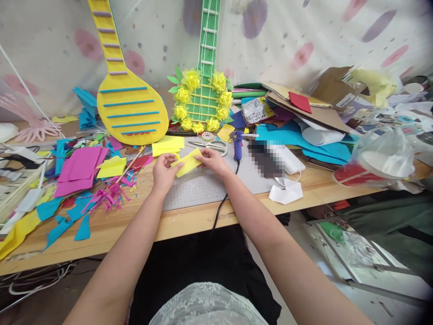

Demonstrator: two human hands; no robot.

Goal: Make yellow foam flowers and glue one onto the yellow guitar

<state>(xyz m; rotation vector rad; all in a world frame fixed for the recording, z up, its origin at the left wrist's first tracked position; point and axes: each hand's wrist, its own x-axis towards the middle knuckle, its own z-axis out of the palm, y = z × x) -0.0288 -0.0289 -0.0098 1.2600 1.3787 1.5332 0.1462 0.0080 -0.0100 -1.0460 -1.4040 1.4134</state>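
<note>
With left hand (164, 172) and right hand (213, 161), both part-curled and closed at thumb and fingertips, pinched a yellow strip (188, 163) by its two ends, over the grey mat (189, 196). By judgement, at a stage of handling or shaping by fingers alone, without tool or glue; probably in need of a light, even pinch next, to avoid creasing. Could not tell the strip's layers from this view.

Had yellow sheets (168, 146) just beyond left hand, and scissors (219, 146) just beyond right hand. Had the glue gun (238, 146) near right hand too, with its cord (220, 210) passing under the right forearm and over the table edge: a likely snag. Faced a yellow guitar (130, 110) and a green guitar (209, 38) with yellow flowers (191, 80) at the back. Had magenta sheets (80, 171) and blue scraps (82, 229) crowding the left side, a bagged cup (360, 169) far right.
</note>
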